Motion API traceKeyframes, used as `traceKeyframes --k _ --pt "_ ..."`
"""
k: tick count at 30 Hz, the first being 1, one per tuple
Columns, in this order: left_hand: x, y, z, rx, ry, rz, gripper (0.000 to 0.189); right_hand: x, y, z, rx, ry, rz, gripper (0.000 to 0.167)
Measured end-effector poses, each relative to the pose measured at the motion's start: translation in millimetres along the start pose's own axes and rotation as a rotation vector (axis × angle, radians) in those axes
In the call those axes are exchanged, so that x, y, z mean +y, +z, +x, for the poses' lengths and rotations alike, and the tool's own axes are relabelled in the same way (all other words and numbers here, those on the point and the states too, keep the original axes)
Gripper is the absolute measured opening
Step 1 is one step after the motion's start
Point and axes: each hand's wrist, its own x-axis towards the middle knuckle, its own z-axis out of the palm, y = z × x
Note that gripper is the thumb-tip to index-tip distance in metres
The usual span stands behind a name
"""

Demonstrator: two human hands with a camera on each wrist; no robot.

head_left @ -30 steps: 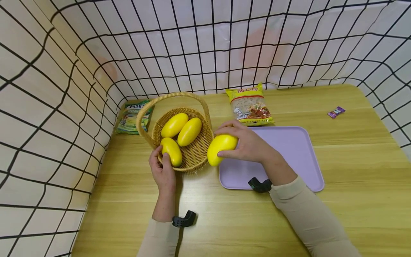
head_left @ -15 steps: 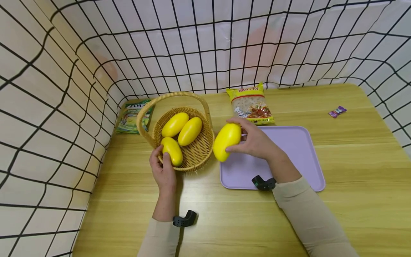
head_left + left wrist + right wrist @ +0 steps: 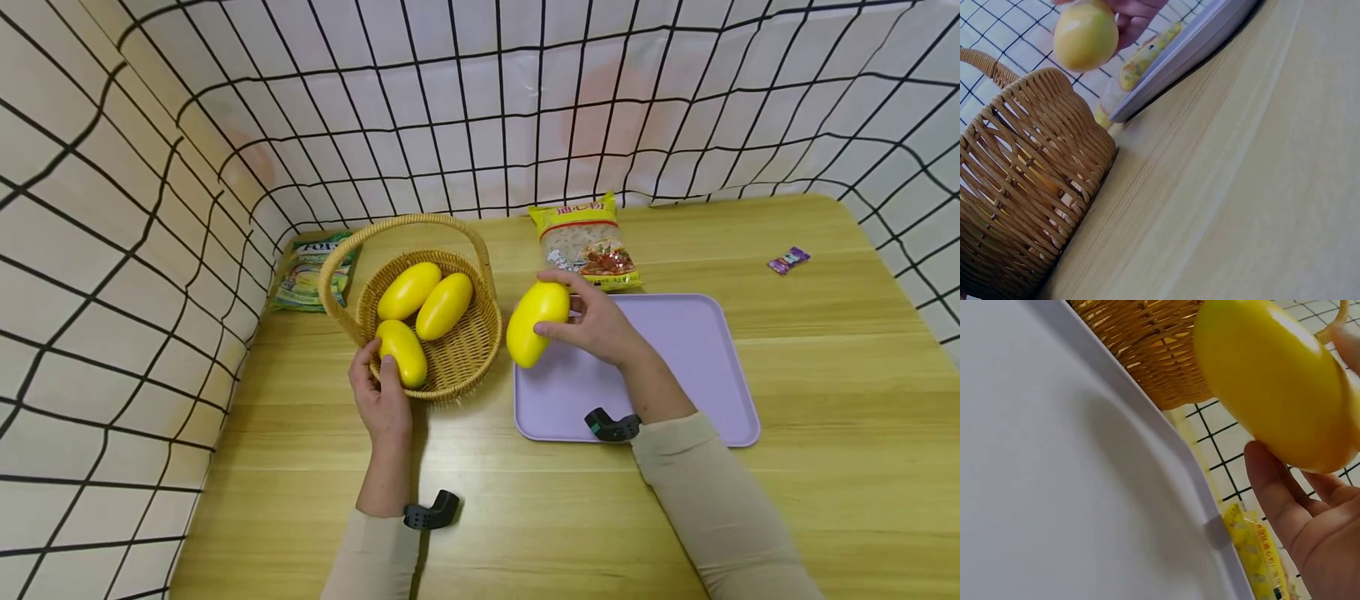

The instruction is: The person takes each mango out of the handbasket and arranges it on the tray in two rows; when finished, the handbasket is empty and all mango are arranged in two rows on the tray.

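Observation:
My right hand (image 3: 600, 327) holds a smooth yellow mango (image 3: 537, 323) between thumb and fingers. That mango (image 3: 1272, 384) is raised above the left part of a lilac tray (image 3: 686, 367), casting a shadow on it in the right wrist view. To the left stands a round wicker basket (image 3: 459, 358) with a tall arched handle. Inside lie two mangoes at the back and a third mango (image 3: 402, 354) at the front left. My left hand (image 3: 382, 404) grips the basket's front-left rim, thumb beside this third mango. In the left wrist view the basket (image 3: 1035, 181) shows from the side.
Behind the tray lies a yellow-topped food packet (image 3: 588, 246). A green packet (image 3: 311, 275) lies left of the basket, partly behind its handle. One small purple wrapped sweet (image 3: 788, 261) is at the far right of the wooden table (image 3: 525, 517). Black-gridded white cloth surrounds the back and sides.
My right hand has moved the mango away from the basket's right rim, rightward and a little back, over the tray. The mango has turned more upright. My left hand has stayed at the basket.

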Motion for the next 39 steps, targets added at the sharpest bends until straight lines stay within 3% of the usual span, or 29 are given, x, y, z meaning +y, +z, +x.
traceKeyframes --k 6,14,27,39 --pt "-1.1 1.0 1.0 0.003 -0.009 0.007 0.032 7.8 3.2 2.3 0.093 0.005 -0.035 0.069" --pt "-0.3 2.8 0.2 -0.006 -0.008 0.009 0.032 7.5 0.8 5.0 0.197 0.014 0.030 0.085" --pt "-1.2 5.2 1.4 -0.003 -0.011 0.009 0.032 10.6 4.3 0.1 0.196 0.043 0.037 0.075" --pt "0.1 1.5 1.9 0.016 -0.024 0.011 0.032 5.3 8.9 2.0 0.202 0.171 -0.017 0.066"
